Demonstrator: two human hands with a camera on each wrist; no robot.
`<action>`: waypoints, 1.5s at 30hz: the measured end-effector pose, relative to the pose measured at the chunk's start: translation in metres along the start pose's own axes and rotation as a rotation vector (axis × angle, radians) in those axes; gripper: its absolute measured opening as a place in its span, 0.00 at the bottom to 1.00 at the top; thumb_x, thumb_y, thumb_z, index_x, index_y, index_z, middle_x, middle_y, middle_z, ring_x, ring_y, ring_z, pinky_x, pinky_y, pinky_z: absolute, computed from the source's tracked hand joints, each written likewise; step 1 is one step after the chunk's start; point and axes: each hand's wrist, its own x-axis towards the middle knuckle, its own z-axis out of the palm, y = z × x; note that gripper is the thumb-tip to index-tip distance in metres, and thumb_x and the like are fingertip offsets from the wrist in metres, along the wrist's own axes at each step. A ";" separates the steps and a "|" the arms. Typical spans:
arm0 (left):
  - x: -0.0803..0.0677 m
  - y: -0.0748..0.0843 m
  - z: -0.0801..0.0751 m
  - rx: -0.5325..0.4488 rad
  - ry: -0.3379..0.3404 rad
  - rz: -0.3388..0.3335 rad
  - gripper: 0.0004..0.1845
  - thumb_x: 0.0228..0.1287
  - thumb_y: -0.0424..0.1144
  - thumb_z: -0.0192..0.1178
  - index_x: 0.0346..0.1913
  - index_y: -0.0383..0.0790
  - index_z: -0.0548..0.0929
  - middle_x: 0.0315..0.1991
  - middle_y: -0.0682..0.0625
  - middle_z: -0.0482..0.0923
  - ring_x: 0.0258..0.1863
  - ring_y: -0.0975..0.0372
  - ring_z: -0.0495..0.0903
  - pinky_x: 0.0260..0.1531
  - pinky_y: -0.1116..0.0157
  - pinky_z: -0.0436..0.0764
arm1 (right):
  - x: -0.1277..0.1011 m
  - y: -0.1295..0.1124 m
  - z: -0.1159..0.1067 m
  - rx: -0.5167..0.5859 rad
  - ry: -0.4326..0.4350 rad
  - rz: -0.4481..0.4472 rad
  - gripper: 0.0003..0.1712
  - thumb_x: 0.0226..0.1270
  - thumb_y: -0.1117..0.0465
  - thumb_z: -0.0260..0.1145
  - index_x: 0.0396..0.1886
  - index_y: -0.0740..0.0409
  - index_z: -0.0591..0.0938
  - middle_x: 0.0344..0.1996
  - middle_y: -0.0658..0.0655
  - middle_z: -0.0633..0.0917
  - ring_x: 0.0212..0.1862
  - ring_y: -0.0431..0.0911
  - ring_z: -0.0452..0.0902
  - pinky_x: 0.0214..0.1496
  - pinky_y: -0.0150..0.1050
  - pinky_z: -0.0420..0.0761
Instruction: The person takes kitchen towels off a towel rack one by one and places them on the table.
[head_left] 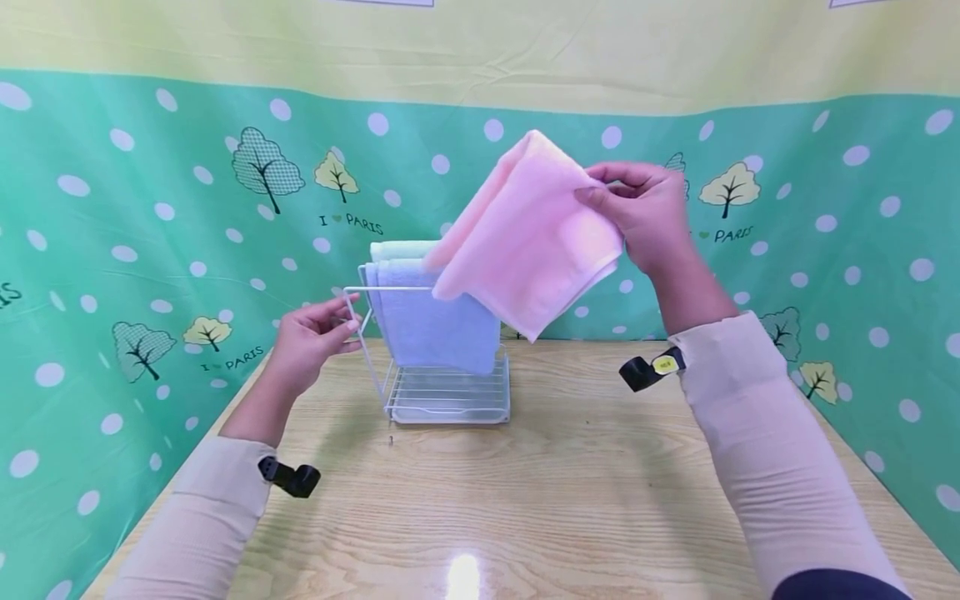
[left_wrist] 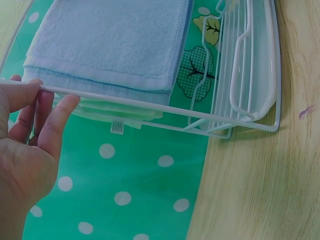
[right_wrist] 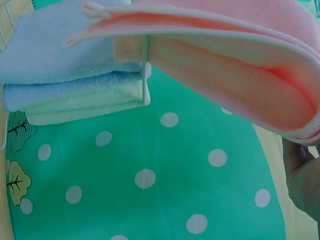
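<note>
The right hand [head_left: 645,218] pinched the pink towel [head_left: 525,242] above the white rack [head_left: 420,350], and only the left wrist view showed the left hand [left_wrist: 30,135] fingers curled on its front bar.

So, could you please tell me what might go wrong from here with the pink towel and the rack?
The right hand pinches the folded pink towel only at one corner, so it might unfold or slip. The white wire rack looks light and already carries a blue towel; the left hand grips just its front rail, so a tug could tip it.
</note>
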 end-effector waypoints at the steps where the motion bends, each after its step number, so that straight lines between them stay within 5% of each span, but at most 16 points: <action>1: 0.000 0.000 0.000 0.004 0.001 0.000 0.21 0.63 0.27 0.64 0.59 0.41 0.81 0.38 0.47 0.77 0.35 0.62 0.78 0.40 0.62 0.86 | 0.000 -0.001 -0.001 0.011 0.009 0.005 0.16 0.45 0.68 0.81 0.37 0.64 0.89 0.31 0.60 0.87 0.29 0.50 0.85 0.28 0.40 0.89; 15: 0.000 0.000 0.000 -0.002 -0.001 0.000 0.21 0.63 0.26 0.63 0.59 0.41 0.81 0.38 0.47 0.77 0.36 0.60 0.79 0.40 0.62 0.86 | 0.002 -0.013 -0.033 0.009 0.103 0.032 0.21 0.42 0.65 0.83 0.39 0.64 0.89 0.32 0.60 0.87 0.28 0.49 0.84 0.27 0.37 0.88; 30: -0.001 0.003 0.001 -0.016 0.004 -0.012 0.21 0.63 0.26 0.64 0.58 0.42 0.82 0.38 0.47 0.78 0.35 0.63 0.78 0.40 0.63 0.86 | -0.004 -0.001 -0.070 -0.306 0.144 0.290 0.24 0.45 0.53 0.82 0.45 0.51 0.89 0.36 0.53 0.86 0.30 0.47 0.83 0.27 0.35 0.88; 45: 0.000 -0.001 0.000 -0.018 0.014 -0.020 0.21 0.62 0.25 0.64 0.58 0.43 0.82 0.38 0.47 0.78 0.36 0.62 0.78 0.40 0.63 0.86 | -0.011 0.021 -0.079 -0.313 0.115 0.295 0.21 0.49 0.56 0.80 0.46 0.53 0.89 0.36 0.53 0.86 0.30 0.47 0.83 0.27 0.36 0.88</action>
